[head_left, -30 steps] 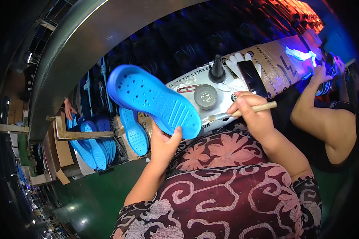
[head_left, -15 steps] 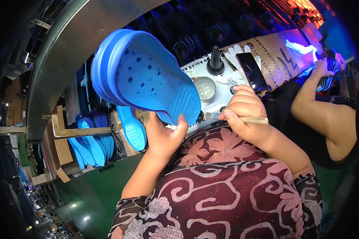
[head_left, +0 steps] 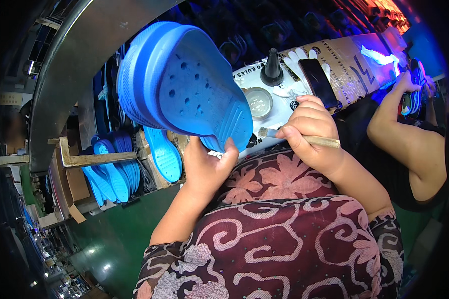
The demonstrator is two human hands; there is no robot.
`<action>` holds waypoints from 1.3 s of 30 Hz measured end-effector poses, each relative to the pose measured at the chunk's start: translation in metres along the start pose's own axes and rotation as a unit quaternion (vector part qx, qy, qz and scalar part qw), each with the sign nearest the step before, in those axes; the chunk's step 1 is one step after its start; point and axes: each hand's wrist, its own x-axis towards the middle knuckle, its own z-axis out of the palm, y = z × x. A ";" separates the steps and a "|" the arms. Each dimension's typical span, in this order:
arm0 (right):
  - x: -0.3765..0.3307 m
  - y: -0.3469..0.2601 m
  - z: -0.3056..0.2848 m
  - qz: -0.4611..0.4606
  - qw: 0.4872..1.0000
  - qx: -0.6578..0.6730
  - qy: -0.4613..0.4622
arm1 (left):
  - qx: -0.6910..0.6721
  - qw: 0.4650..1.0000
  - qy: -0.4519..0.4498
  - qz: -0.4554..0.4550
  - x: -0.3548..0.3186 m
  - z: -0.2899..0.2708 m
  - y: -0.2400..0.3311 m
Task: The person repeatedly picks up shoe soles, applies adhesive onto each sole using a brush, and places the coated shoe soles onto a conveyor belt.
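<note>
My left hand grips a stack of blue shoe soles at its narrow heel end, thumb on the top face. The uppermost sole tilts toward me, showing small holes and a ribbed heel pad. In my right hand is a flat brush with a wooden handle, its bristles pointing left, a little apart from the heel. Beyond the brush, a small round dish with pale, clear-looking liquid stands on the white-covered bench, beside a black cone-shaped bottle.
A phone and a white glove lie on the bench. More blue soles stand at left, with a single sole nearer. A wooden bar and a curved metal frame flank them. A co-worker's arm is at right.
The sole stack has risen slightly and tipped more toward me. The brush has drawn away from the heel edge, so its bristles now show more.
</note>
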 end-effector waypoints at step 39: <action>-0.002 0.000 -0.003 0.013 1.000 0.015 -0.009 | 0.136 0.981 -0.080 0.114 0.014 -0.005 0.018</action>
